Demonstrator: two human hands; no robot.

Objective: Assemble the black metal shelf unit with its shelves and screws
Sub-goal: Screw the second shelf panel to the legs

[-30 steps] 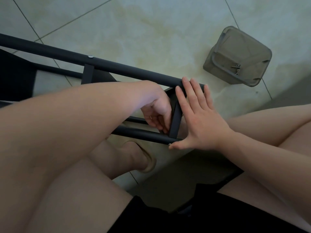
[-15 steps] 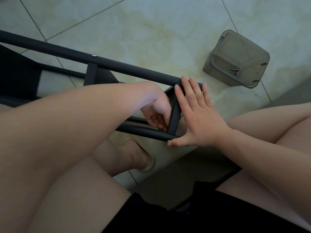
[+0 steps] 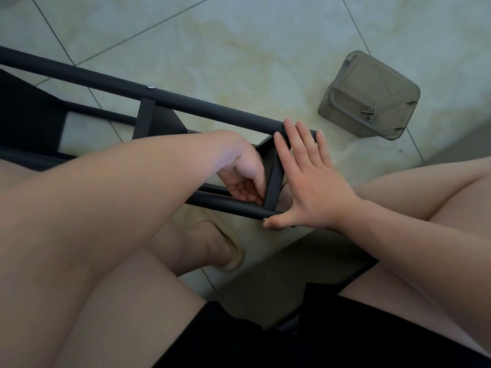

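Observation:
The black metal shelf frame [image 3: 186, 102] lies on its side across the tiled floor, two long tubes running from upper left to the centre. A short black crossbar [image 3: 273, 181] joins the tubes near their ends. My right hand [image 3: 308, 181] lies flat against that end, fingers straight on the upper tube and thumb at a screw head on the lower tube. My left hand [image 3: 245, 179] reaches inside the frame beside the crossbar with fingers curled; what they hold is hidden. A silver screw [image 3: 151, 87] sits in the upper tube.
A grey plastic container [image 3: 372, 95] with a few loose screws [image 3: 368, 114] lies tipped on the floor at the upper right. My bare legs fill the left and right foreground, one foot [image 3: 225, 251] under the frame. A dark shelf panel [image 3: 26, 115] is at the far left.
The view has shifted a little. Both hands stay at the same end of the frame; the left fingers have moved slightly beside the crossbar.

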